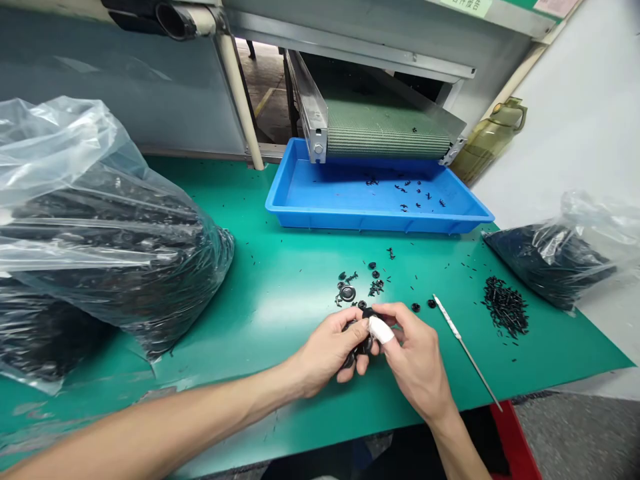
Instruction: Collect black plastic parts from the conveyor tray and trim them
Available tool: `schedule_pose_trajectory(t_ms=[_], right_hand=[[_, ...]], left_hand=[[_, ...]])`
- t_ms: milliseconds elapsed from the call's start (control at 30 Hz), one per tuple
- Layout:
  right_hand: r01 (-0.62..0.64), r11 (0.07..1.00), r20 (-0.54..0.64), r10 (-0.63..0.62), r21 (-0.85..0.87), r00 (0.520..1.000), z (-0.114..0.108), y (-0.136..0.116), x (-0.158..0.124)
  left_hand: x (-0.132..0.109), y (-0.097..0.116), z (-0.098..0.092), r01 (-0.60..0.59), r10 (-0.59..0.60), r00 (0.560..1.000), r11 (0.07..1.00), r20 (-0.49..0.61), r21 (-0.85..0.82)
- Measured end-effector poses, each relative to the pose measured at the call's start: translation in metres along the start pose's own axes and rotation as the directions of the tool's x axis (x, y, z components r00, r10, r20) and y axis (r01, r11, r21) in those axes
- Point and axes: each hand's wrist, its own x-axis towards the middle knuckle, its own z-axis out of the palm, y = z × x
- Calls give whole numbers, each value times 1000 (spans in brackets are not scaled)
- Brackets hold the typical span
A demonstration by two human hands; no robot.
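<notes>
Small, rounded black plastic parts (367,345), likely light and stiff, seemed best pinched edgewise; my left grip (325,351) and right grip (418,360) were closed on them.

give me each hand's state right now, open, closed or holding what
Left hand: closed, holding black parts.
Right hand: fingers closed in at the same parts; its exact grip is partly hidden.
</notes>
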Motion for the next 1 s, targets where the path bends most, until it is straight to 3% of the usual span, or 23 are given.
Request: schedule_pose_trajectory(t_ms=[133,233,433,567,700,833,900,1000], right_hand=[[91,980,255,-44,-175,966,-24,0,-1],[111,984,392,-47,-142,919,-31,-1,3],[169,982,312,-135,-83,940,-11,4,3],[119,986,277,-83,-117,957,-10,7,16],[194,897,214,-115,-398,970,-5,0,48],[243,741,295,-63,-627,953,15,-6,71],[237,775,305,-60,-586,950,22,-4,74],[219,893,240,-131,-393,962,20,2,71]], left_hand=[[-1,10,-8,113,-147,977,971,154,210],[-1,17,-18,113,-202,947,937,248,331],[-1,19,-30,85,-207,924,930,322,357],[2,18,-31,105,-183,930,964,320,245],[2,17,-33,111,-155,898,985,411,128],[-4,18,-34,127,-139,871,990,472,56],[-6,20,-34,129,-129,868,991,480,33],[-5,21,-30,119,-112,872,993,476,16]])
